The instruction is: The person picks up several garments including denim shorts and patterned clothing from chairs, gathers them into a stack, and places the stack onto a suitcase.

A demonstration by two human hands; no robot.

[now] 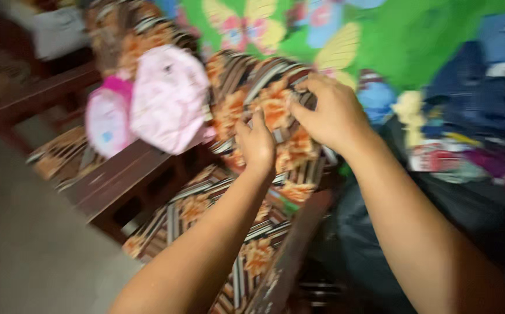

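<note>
Both my hands grip a striped cushion [246,87] with orange flowers, standing on a wooden chair. My left hand [256,143] pinches the cushion's fabric at its middle. My right hand [329,110] closes on the fabric just to the right, near the cushion's top. The seat cushion [206,215] below has the same pattern. The picture is blurred by motion.
A pink backpack [168,99] and a smaller pink bag [106,119] rest on the dark wooden armrest [119,174] to the left. A green sheet with butterflies [415,35] lies behind. Piled clothes [485,110] lie to the right. Grey floor [26,232] is at lower left.
</note>
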